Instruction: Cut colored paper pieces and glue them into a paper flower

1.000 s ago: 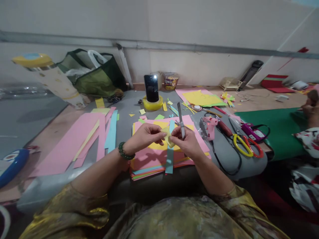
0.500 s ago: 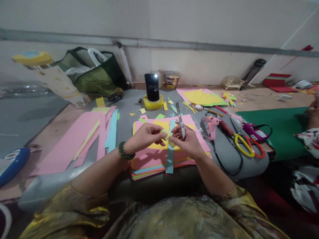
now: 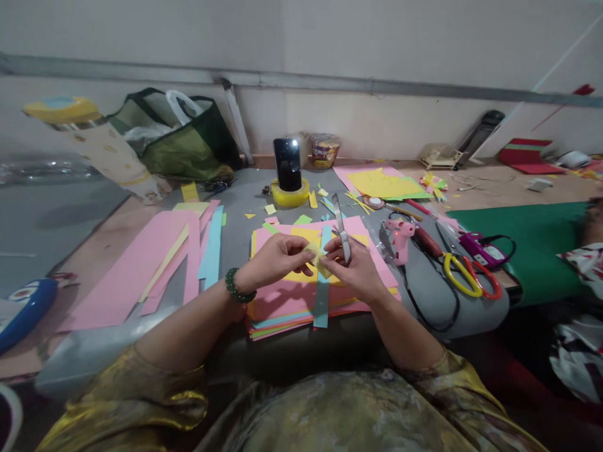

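My left hand (image 3: 282, 254), with a green bead bracelet at the wrist, pinches a small pale yellow piece of paper (image 3: 324, 270) by its left side. The thumb and fingers of my right hand (image 3: 352, 267) hold the same paper from the right. A slim silver craft knife (image 3: 340, 220) also sits between my right fingers, its blade pointing up and away. Both hands are above a stack of coloured paper (image 3: 282, 304), pink on top. Across that stack lies a light blue paper strip (image 3: 321, 307), partly hidden by the hands.
Pink paper strips (image 3: 141, 263) lie at left. A phone (image 3: 287, 164) stands in a yellow tape roll (image 3: 290, 197). To the right are a pink glue gun (image 3: 400, 238) with its cord and scissors (image 3: 464, 279). Another person's sleeve (image 3: 584, 263) shows at far right.
The yellow paper has shifted very slightly between my fingers. Both hands stay almost in place. At far right, the other person's arm has moved a little.
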The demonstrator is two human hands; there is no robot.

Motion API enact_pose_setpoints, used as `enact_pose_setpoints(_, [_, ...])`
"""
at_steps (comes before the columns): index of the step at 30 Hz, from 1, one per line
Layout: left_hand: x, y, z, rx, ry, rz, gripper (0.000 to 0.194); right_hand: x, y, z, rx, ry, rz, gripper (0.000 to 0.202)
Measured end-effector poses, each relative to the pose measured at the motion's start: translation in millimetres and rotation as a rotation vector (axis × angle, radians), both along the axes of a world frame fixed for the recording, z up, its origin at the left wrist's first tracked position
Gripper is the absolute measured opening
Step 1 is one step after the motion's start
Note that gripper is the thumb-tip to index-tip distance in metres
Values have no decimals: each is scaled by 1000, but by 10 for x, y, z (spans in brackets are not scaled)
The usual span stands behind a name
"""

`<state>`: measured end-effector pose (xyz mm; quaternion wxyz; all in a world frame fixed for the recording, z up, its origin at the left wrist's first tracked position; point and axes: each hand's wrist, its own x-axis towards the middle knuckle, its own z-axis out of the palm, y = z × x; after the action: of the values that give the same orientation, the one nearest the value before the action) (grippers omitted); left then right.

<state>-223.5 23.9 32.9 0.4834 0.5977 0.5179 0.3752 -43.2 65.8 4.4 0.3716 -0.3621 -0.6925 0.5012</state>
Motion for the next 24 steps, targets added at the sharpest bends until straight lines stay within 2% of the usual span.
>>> enact_pose_setpoints(7, [-4,10,-31,5,19,23,40,-2,-24,6,-16,-34,9,25])
enact_pose_setpoints(16, [-42,6,-33,-17,-51,27,39,16,5,4,22,-13,-12,28])
enact_pose_setpoints(19, [-57,18,-41,-33,-54,-32,40,31,-1,16,-1,-40,18,28])
enact_pose_setpoints(24, [-75,41,-50,-128,-8,-229,37,55,-21,32,-16,-124,150,28])
